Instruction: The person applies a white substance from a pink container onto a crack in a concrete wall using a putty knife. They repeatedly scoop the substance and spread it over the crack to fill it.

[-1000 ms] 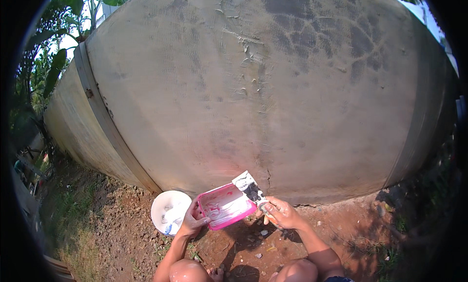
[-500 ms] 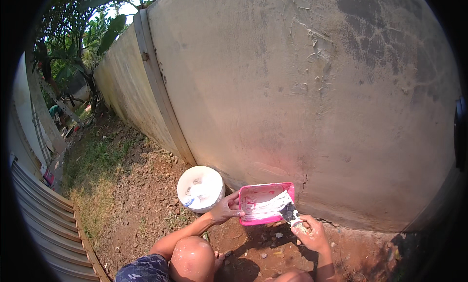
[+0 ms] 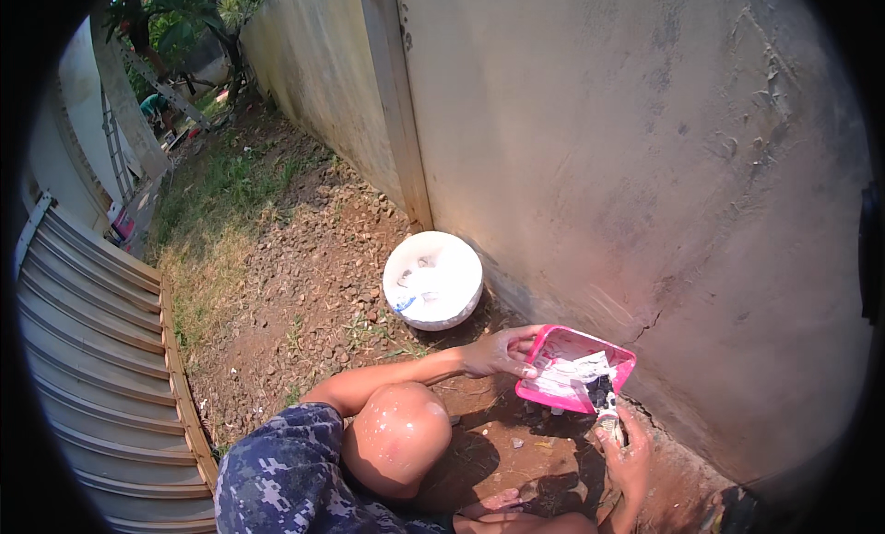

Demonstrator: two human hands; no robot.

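My left hand (image 3: 501,352) grips the near-left rim of a pink rectangular tray (image 3: 564,402), holding it tilted above the ground. White paste coats the inside of the tray. In my right hand (image 3: 629,451) is a putty knife (image 3: 601,392), its dark blade smeared with white and resting in the tray. The fingers close around its paste-caked handle. Just beyond my left hand stands a white bucket (image 3: 442,318), with white material and a small blue mark on top.
A plastered wall (image 3: 553,147) with a crack runs along the right, joined by a post (image 3: 396,119). Ribbed metal sheeting (image 3: 101,368) lies at left. Stony soil (image 3: 295,294) and grass lie between. Far off, a person in green (image 3: 157,105) bends near a ladder.
My view has swung left and down, so the bucket, tray and wall appear shifted right. Both hands keep hold of the tray and putty knife, and the tray's angle has turned.
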